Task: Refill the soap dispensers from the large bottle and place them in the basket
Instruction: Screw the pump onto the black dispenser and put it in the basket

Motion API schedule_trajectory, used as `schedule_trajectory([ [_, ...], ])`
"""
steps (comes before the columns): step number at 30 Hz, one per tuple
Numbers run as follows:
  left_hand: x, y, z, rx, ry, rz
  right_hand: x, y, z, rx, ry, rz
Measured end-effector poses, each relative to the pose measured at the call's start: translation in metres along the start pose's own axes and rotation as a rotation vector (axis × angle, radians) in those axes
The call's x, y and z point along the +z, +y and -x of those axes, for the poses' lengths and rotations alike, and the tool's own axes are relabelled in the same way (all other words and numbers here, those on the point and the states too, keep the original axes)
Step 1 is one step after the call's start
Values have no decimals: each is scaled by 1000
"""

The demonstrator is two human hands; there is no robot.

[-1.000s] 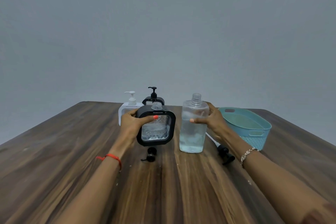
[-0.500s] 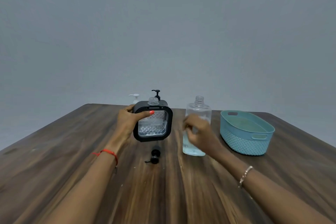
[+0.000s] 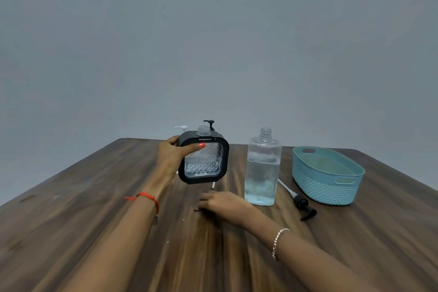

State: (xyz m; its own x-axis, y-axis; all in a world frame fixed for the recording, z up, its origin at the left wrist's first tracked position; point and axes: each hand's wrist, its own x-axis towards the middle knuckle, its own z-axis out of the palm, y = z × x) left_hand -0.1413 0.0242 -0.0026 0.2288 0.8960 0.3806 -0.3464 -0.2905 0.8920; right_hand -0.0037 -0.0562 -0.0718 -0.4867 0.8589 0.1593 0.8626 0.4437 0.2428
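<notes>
My left hand (image 3: 170,159) grips a black square soap dispenser (image 3: 203,161) by its left side and holds it upright above the table. Its neck is uncapped, and its clear diamond-patterned window shows liquid in the lower part. My right hand (image 3: 222,204) lies on the table below it, fingers curled over the dispenser's small black pump cap (image 3: 198,210), of which only the nozzle tip shows. The large clear bottle (image 3: 262,168) stands uncapped to the right, about two-thirds full. A teal basket (image 3: 305,173) sits further right, with nothing in it.
The large bottle's black pump with its long tube (image 3: 303,206) lies on the wooden table (image 3: 94,197) between bottle and basket. Behind the held dispenser, the tops of a white pump (image 3: 181,127) and a black pump (image 3: 209,123) show. A plain wall rises behind the table.
My right hand let go of the large bottle and dropped to the small pump cap on the table. My left hand kept the black dispenser lifted, raising it slightly.
</notes>
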Motion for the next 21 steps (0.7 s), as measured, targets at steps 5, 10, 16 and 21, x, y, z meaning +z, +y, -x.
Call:
schedule_trajectory([
  [5,1,2,2,-8,0,38,-32,4,13,67,163,-249],
  [10,5,9,0,-2,-16,51,-95,7,27,88,362,-552],
  [16,12,6,5,-9,-45,25,-193,45,34,184,815,-845],
  [21,19,2,10,-21,-69,6,-227,71,29,263,987,-929],
])
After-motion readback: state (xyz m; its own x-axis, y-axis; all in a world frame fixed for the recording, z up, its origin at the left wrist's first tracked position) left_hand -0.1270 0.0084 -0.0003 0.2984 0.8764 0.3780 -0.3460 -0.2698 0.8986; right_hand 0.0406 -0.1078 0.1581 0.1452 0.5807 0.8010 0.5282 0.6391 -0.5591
